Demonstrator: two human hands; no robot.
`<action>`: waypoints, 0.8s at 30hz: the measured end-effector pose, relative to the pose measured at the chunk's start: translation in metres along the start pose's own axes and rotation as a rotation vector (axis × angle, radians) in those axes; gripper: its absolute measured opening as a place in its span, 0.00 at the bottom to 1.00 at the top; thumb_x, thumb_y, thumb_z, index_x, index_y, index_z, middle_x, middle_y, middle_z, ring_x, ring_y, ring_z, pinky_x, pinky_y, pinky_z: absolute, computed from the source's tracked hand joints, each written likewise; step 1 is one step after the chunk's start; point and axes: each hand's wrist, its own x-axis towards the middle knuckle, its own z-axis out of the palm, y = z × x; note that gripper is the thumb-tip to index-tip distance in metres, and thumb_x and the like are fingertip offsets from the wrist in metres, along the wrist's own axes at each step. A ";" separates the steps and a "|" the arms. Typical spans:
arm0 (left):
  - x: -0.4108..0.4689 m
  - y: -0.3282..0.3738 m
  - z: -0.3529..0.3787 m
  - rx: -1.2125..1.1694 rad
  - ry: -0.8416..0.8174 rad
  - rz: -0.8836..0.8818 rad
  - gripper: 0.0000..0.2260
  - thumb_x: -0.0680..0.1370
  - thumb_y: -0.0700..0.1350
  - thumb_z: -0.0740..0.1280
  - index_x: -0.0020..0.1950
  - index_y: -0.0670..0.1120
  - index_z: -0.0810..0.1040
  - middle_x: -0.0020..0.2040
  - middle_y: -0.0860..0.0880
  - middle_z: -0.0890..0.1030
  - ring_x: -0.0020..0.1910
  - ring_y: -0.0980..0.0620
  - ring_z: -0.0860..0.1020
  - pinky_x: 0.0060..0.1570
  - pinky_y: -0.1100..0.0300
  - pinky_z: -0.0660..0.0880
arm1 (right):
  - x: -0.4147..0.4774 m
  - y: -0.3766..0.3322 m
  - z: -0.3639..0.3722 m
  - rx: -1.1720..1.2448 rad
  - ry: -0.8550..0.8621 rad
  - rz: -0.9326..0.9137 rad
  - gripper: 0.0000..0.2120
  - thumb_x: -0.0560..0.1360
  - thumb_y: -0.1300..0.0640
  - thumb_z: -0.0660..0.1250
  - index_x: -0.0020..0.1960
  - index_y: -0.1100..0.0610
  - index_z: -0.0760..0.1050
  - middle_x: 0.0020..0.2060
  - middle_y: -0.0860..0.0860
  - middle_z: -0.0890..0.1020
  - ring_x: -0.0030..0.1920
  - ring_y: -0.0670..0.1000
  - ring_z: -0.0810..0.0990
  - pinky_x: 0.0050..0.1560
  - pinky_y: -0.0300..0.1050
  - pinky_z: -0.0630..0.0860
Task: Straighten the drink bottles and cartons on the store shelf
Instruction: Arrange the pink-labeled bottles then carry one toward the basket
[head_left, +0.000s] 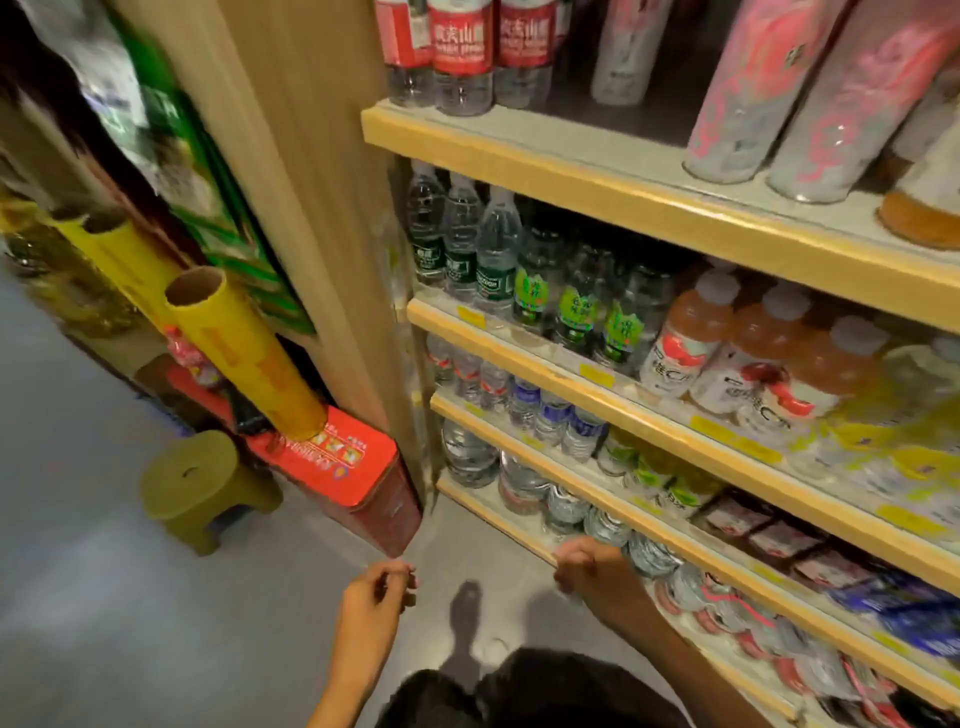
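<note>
Right hand sits at the lip of the bottom shelf, fingers curled. Whether they grip the lip or a bottle cannot be told. Water bottles stand in a row just behind that lip, nearest the hand.

Assessment: the bottles are full, so moderately heavy. The thin clear plastic likely gives under a squeeze, and the film labels look slick. Best hold is at the shoulder or cap, turning the label to the front.

Appearance: clear ribbed bodies with red-and-white labels. Alignment is too blurred to judge. Dark cartons lie on the shelf above.

Left hand hangs over the floor, loosely curled, holding nothing. A red tin and a stool stand further left.
</note>
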 end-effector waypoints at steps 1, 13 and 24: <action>0.015 0.012 -0.005 0.006 -0.003 0.028 0.11 0.81 0.37 0.62 0.43 0.46 0.80 0.38 0.47 0.83 0.38 0.50 0.81 0.45 0.54 0.79 | 0.013 -0.010 -0.002 -0.028 0.041 -0.029 0.11 0.77 0.68 0.63 0.37 0.70 0.77 0.38 0.63 0.81 0.36 0.57 0.79 0.42 0.45 0.73; 0.159 0.269 -0.027 0.054 -0.179 0.889 0.10 0.79 0.40 0.65 0.47 0.55 0.80 0.40 0.58 0.83 0.41 0.63 0.81 0.39 0.74 0.72 | 0.095 -0.218 -0.118 0.465 0.584 -0.381 0.06 0.77 0.66 0.64 0.51 0.60 0.78 0.37 0.52 0.84 0.39 0.48 0.83 0.46 0.37 0.79; 0.224 0.399 0.023 0.489 -0.229 1.677 0.07 0.78 0.41 0.66 0.52 0.38 0.80 0.48 0.43 0.81 0.48 0.44 0.79 0.46 0.50 0.75 | 0.208 -0.278 -0.207 0.262 1.080 -0.205 0.05 0.74 0.57 0.69 0.47 0.57 0.76 0.37 0.47 0.81 0.38 0.42 0.78 0.43 0.40 0.73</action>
